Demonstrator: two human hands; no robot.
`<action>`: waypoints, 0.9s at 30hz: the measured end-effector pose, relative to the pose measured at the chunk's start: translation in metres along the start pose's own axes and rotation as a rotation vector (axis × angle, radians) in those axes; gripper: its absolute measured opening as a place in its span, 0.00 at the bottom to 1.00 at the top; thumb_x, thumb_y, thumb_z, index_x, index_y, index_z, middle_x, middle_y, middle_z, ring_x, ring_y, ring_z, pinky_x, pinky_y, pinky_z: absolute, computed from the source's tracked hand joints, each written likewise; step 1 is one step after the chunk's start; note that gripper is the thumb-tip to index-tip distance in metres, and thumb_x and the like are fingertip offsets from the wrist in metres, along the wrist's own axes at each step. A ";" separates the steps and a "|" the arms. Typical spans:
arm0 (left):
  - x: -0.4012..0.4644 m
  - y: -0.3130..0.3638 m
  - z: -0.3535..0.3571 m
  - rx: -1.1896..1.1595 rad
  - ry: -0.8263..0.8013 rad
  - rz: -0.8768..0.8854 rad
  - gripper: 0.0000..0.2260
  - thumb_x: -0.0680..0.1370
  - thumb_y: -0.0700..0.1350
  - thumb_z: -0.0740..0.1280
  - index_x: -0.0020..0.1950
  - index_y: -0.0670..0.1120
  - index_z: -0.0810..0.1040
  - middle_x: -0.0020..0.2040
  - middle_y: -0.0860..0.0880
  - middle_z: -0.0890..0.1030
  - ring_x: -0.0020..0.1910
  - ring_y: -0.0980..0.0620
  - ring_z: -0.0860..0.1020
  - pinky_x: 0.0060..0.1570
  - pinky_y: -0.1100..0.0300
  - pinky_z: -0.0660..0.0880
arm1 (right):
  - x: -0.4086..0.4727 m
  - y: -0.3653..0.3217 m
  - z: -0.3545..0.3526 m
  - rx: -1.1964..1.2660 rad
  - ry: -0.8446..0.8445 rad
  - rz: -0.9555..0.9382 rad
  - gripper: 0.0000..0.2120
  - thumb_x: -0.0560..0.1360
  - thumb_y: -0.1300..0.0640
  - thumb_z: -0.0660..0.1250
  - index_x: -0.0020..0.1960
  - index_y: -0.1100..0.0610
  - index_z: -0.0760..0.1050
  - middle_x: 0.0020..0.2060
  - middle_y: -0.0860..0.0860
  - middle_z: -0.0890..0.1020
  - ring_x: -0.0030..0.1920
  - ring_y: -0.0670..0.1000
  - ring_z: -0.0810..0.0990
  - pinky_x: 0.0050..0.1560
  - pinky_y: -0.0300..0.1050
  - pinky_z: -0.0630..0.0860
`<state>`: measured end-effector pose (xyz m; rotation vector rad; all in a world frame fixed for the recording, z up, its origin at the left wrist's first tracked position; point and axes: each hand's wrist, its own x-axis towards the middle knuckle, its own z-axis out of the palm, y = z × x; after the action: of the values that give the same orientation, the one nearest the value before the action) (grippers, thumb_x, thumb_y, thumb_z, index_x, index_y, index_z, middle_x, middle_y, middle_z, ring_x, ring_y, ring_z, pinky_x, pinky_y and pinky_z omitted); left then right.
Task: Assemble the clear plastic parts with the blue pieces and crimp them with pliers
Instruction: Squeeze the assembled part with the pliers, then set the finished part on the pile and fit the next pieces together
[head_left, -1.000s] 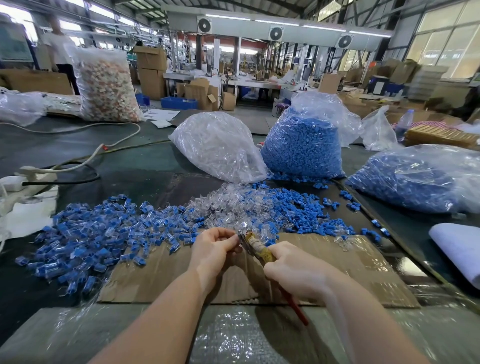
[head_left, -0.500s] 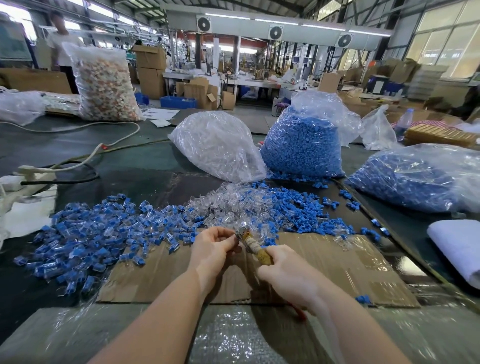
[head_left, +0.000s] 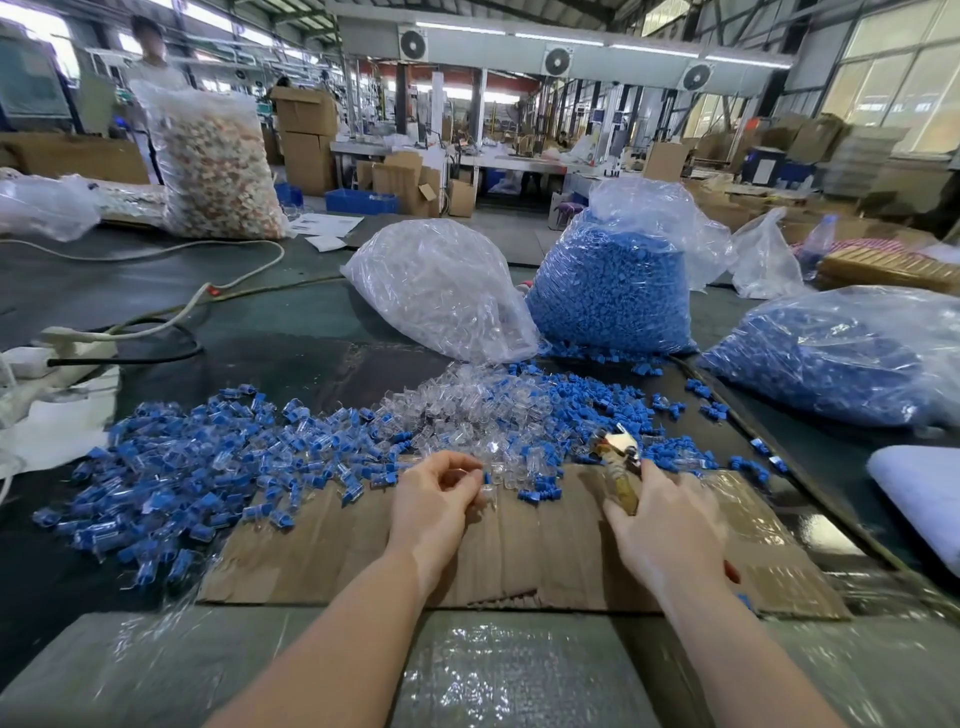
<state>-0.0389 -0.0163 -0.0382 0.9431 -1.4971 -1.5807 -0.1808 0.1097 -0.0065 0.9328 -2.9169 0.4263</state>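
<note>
Left hand (head_left: 434, 499), lower centre of frame: fingers curled, fingertips pinching a small clear plastic part with a blue piece (head_left: 485, 480) at its far edge. The hand sits over the flat brown corrugated cardboard sheet (head_left: 332, 545).

Right hand (head_left: 667, 525), right of centre: fingers wrapped round the yellowish handles of metal pliers (head_left: 618, 457). Shiny plier head points up-frame, just beside the loose parts; jaw gap too blurred to judge.

Centre of frame, beyond both hands: heap of loose clear plastic parts (head_left: 467, 410), touching a scatter of loose blue plastic pieces (head_left: 592, 405) to its right.

Left of centre: wide spread of assembled clear-and-blue units (head_left: 208, 457) on the dark table, some lying on the cardboard edge.

Upper centre: transparent bag of clear parts (head_left: 436, 291), leaning; just beside it on the right, transparent bag of blue pieces (head_left: 613, 296), upright, open at top. Right edge: second bag of blue pieces (head_left: 841, 353), lying flat.

Upper left: tall bag of pale mixed pieces (head_left: 213, 166). White cable (head_left: 171, 249) trails across left side.
</note>
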 end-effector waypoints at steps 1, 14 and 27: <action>-0.001 0.000 0.001 0.025 -0.001 0.012 0.08 0.76 0.34 0.65 0.44 0.46 0.80 0.37 0.47 0.81 0.35 0.54 0.80 0.34 0.66 0.77 | 0.001 0.002 0.001 -0.027 -0.004 0.012 0.24 0.76 0.42 0.62 0.66 0.54 0.65 0.65 0.57 0.70 0.67 0.58 0.66 0.63 0.54 0.66; -0.006 0.006 0.000 0.049 0.093 0.088 0.07 0.76 0.34 0.66 0.44 0.46 0.79 0.38 0.47 0.80 0.35 0.55 0.78 0.33 0.69 0.76 | -0.003 0.002 0.007 -0.183 0.140 -0.070 0.22 0.78 0.40 0.56 0.67 0.50 0.66 0.64 0.53 0.70 0.65 0.55 0.66 0.65 0.54 0.63; 0.026 0.023 -0.075 0.873 0.392 0.356 0.07 0.78 0.38 0.64 0.53 0.41 0.80 0.47 0.47 0.76 0.45 0.50 0.72 0.45 0.60 0.67 | -0.004 -0.031 0.023 0.142 0.087 -0.446 0.12 0.79 0.56 0.61 0.61 0.48 0.75 0.54 0.46 0.76 0.56 0.47 0.71 0.62 0.45 0.67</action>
<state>0.0170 -0.0733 -0.0187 1.2572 -1.9352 -0.4108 -0.1590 0.0817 -0.0218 1.4923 -2.5184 0.6239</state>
